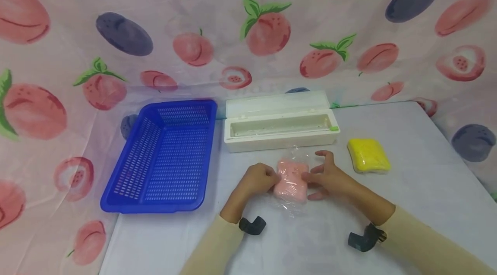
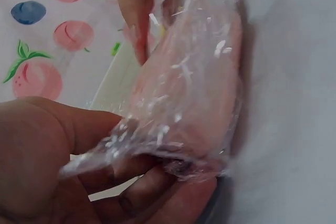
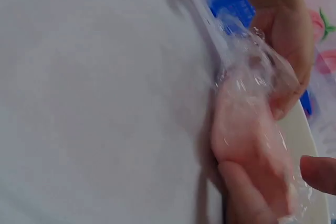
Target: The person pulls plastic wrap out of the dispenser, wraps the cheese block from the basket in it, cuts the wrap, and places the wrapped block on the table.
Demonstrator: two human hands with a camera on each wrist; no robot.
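Observation:
A pink, soft-looking block [image 1: 292,180] lies on the white table inside loose clear plastic wrap [image 2: 184,77], which crumples around its ends. From the left, my left hand [image 1: 259,179] pinches an edge of the wrap between thumb and curled fingers, close against the block. On the other side is my right hand [image 1: 330,178], its fingers spread. One fingertip touches the block's side, while another digit [image 3: 319,174] stands apart from it in the right wrist view.
Behind the hands stands a long white box [image 1: 283,141] with its lid raised and a small green piece at its right end. A blue perforated basket [image 1: 151,206] occupies the left side. To the right lies a yellow wrapped block [image 1: 368,155]. Fruit-patterned cloth [image 1: 217,16] hangs behind the table.

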